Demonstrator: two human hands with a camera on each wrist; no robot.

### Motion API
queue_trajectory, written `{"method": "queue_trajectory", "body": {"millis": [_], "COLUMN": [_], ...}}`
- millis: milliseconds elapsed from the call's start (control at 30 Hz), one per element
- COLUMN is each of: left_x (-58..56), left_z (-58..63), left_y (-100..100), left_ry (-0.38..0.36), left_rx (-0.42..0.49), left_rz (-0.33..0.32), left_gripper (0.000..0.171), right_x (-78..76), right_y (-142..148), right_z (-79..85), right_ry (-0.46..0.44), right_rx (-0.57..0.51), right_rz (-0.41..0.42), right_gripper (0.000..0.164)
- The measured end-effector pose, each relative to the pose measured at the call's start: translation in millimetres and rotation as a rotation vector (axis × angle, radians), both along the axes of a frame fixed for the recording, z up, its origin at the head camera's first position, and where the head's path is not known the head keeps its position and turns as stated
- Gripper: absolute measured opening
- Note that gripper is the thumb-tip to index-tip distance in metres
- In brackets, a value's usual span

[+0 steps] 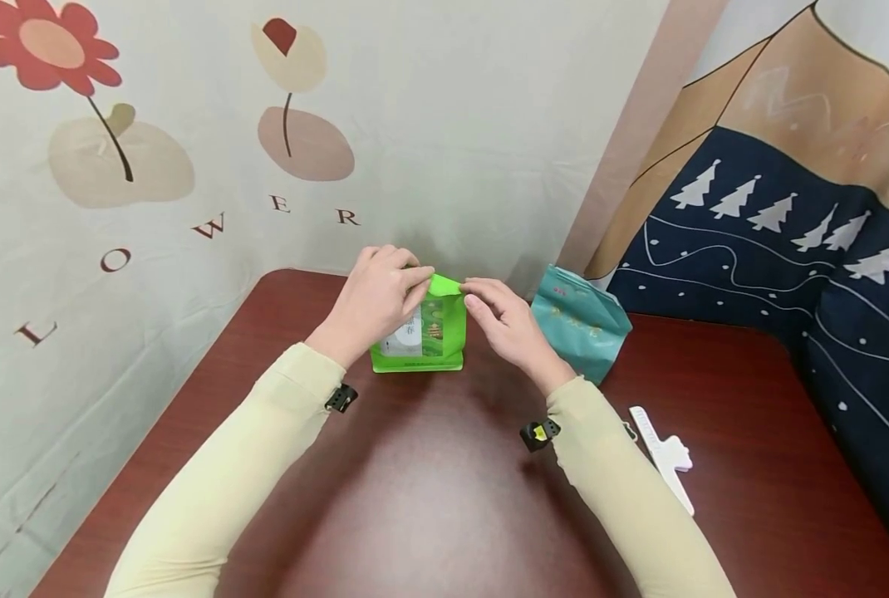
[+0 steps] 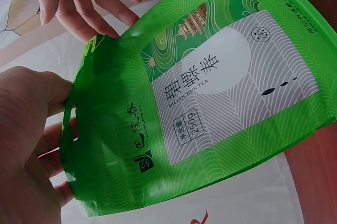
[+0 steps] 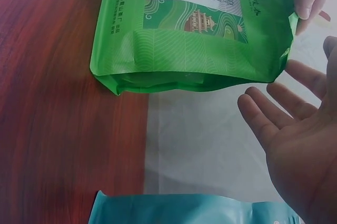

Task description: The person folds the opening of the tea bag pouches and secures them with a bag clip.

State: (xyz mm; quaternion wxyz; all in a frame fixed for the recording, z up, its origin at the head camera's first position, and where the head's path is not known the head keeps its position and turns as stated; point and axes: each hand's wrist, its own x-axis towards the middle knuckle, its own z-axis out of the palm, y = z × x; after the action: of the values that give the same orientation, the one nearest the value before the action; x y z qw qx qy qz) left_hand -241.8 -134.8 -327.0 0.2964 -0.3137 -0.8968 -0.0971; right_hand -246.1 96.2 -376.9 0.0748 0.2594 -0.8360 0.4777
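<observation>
A green pouch of Biluochun tea stands upright toward the back of the table, its printed front facing me. My left hand pinches the pouch's top edge, thumb on the front and fingers behind, as the left wrist view shows. At the opposite top corner is my right hand. Its fingers are extended and spread, with the tips right at the corner of the green pouch. A teal pouch leans just right of the right hand.
On the right side of the brown table lies a long white clip, beside the right sleeve. A pale curtain with flower prints hangs close behind the table. Dark blue fabric with white trees borders the right.
</observation>
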Motion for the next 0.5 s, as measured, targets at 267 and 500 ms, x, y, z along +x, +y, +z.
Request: {"method": "queue_trajectory", "body": {"millis": [267,500], "left_x": [-3.4,-4.0], "left_z": [4.7,5.2], "left_y": [2.5,4.9], "left_ry": [-0.018,-0.053], "left_rx": [0.020,0.008], "left_rz": [-0.001,0.019], "left_gripper": [0.015,0.013], "right_x": [-3.8,-6.8], "right_y": [-3.4,-6.8], "right_z": [1.6,1.6], "right_ry": [-0.016,-0.014], "right_rx": [-0.018,-0.038], "right_rz": [-0.011,-0.009], "right_gripper": [0.032,0.026]}}
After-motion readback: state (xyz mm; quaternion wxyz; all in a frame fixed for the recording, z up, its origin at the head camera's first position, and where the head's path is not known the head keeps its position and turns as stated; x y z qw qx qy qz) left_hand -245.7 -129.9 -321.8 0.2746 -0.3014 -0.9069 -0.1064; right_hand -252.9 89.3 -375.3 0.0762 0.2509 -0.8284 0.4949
